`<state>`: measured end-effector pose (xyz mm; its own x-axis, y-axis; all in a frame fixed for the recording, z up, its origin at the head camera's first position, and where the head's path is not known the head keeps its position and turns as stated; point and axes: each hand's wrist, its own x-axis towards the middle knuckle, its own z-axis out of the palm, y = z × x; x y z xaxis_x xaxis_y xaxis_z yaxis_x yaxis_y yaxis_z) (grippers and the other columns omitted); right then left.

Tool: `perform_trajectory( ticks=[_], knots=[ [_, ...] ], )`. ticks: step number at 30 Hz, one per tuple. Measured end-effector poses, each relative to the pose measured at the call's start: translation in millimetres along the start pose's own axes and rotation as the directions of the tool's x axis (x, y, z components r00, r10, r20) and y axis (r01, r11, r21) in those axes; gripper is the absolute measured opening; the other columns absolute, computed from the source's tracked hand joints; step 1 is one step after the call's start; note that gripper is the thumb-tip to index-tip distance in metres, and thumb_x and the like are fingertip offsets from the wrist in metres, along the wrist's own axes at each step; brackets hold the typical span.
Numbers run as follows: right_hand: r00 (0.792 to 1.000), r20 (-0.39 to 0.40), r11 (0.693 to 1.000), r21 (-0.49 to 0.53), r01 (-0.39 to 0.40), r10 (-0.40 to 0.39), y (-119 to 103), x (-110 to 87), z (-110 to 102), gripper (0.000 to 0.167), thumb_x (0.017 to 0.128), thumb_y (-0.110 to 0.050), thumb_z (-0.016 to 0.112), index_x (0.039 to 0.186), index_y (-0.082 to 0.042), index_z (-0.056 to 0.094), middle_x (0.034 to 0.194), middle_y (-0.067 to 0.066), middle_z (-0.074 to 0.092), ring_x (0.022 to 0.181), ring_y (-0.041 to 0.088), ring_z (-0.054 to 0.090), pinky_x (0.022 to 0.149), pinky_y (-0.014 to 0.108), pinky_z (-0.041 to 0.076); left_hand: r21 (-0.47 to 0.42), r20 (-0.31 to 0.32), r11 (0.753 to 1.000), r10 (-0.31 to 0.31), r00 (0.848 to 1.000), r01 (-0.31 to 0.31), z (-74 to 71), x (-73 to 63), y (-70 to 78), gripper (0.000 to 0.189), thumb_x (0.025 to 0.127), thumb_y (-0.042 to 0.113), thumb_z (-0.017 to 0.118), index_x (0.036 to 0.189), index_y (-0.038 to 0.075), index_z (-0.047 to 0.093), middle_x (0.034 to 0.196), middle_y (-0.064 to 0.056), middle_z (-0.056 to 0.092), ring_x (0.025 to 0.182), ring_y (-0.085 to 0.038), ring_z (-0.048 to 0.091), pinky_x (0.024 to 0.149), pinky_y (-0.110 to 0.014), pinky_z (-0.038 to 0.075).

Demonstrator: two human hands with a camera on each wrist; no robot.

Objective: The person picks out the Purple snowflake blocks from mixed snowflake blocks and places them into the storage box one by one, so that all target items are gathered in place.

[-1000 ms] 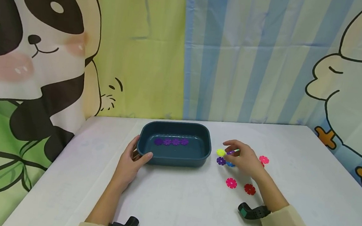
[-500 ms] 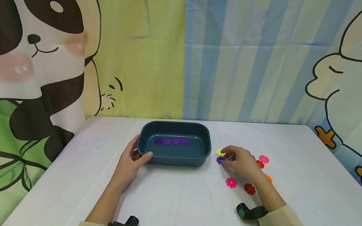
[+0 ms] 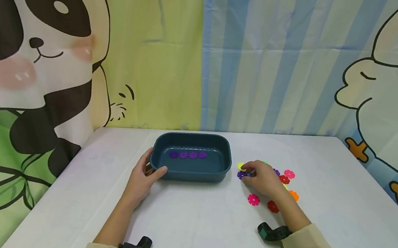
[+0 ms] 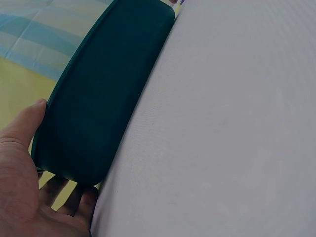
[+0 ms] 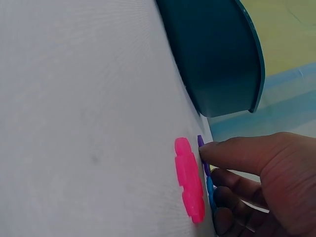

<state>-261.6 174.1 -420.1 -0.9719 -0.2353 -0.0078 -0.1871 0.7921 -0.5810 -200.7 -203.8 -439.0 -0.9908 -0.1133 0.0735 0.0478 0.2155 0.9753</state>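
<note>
A dark teal plastic basin rests on the white table, a row of purple flower-shaped plastic discs on its floor. My left hand grips its left end; in the left wrist view the thumb lies along the rim and the fingers bend round the end wall. To the right of the basin, my right hand is low over loose discs, thumb and forefinger apart. Its thumb reaches a purple disc in the right wrist view, and the other fingers curve beside a blue disc. The hand partly hides these discs.
A pink disc and a dark red disc lie nearer me. Around the right hand are a yellow disc, a red disc and an orange disc. A printed curtain hangs behind the table.
My right hand has come down onto the discs and slightly toward me, its fingers drawing closer together. It uncovers red and orange discs on its right. The left hand and basin stay put.
</note>
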Motion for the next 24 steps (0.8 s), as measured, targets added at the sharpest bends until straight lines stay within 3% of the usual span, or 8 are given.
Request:
perform_trajectory(
  ticks=[13,24],
  knots=[
    [1.0,0.022,0.999,0.049,-0.003,0.002,-1.2,-1.5,0.2,0.038,0.089,-0.01,0.079,0.126,-0.008,0.071,0.111,0.01,0.068,0.1,0.025,0.061,0.082,0.035,0.062,-0.007,-0.002,1.0,-0.009,1.0,0.009,0.8,-0.7,1.3,0.087,0.096,0.03,0.076,0.165,0.025,0.024,0.17,-0.009,0.027,0.151,-0.034,0.04,0.121,-0.046,0.038],
    [0.999,0.025,1.0,0.008,-0.02,0.02,-0.1,-1.4,-0.9,0.032,0.088,-0.013,0.08,0.119,-0.007,0.071,0.112,0.013,0.064,0.106,0.029,0.061,0.086,0.042,0.062,0.017,-0.014,1.0,-0.011,1.0,0.011,1.5,1.1,-1.3,0.086,0.096,0.031,0.076,0.165,0.026,0.025,0.171,-0.008,0.027,0.151,-0.034,0.039,0.12,-0.047,0.039]
  ],
)
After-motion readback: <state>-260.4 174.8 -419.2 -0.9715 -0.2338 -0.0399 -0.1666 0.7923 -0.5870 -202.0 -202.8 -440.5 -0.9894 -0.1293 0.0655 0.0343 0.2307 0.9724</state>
